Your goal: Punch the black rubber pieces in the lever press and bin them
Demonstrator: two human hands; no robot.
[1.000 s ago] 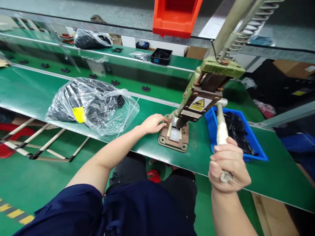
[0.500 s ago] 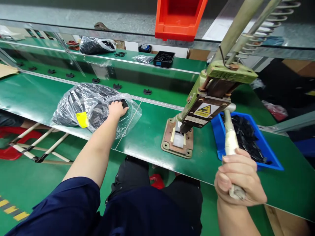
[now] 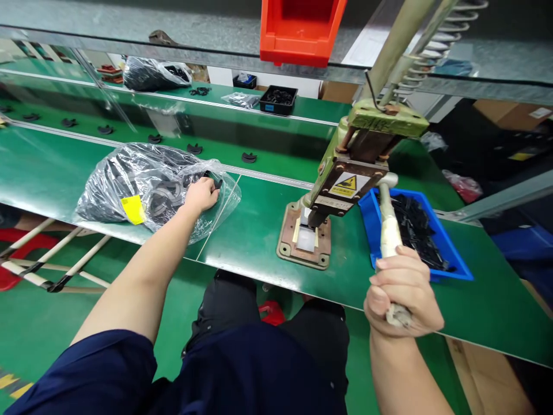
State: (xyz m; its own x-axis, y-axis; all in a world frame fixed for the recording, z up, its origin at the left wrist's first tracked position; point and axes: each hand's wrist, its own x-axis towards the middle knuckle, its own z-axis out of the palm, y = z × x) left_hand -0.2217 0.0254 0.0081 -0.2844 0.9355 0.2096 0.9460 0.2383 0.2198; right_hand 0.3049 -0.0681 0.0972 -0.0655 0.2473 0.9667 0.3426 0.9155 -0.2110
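Note:
My left hand (image 3: 201,195) is at the mouth of a clear plastic bag (image 3: 110,187) full of dark curved parts, on the left of the bench. Its fingers curl over a black plastic part (image 3: 215,177), partly hidden by the hand and the film. A yellow label (image 3: 133,209) is on the bag. My right hand (image 3: 404,291) is wrapped round the pale taped lever (image 3: 390,230) of a green hand press (image 3: 354,167). Under the ram, the press base (image 3: 285,242) carries a small pale metal block (image 3: 306,238).
A blue bin (image 3: 449,248) of black parts stands right of the press. Curved black pieces (image 3: 249,157) lie in a row along the strip behind the bag. An orange-red bin (image 3: 298,55) sits on the shelf above. A black tray (image 3: 279,106) is farther back.
The view has shifted a little, so most things appear farther left. My left hand stays at the bag's mouth, its fingers curled in more. My right hand keeps its grip on the lever.

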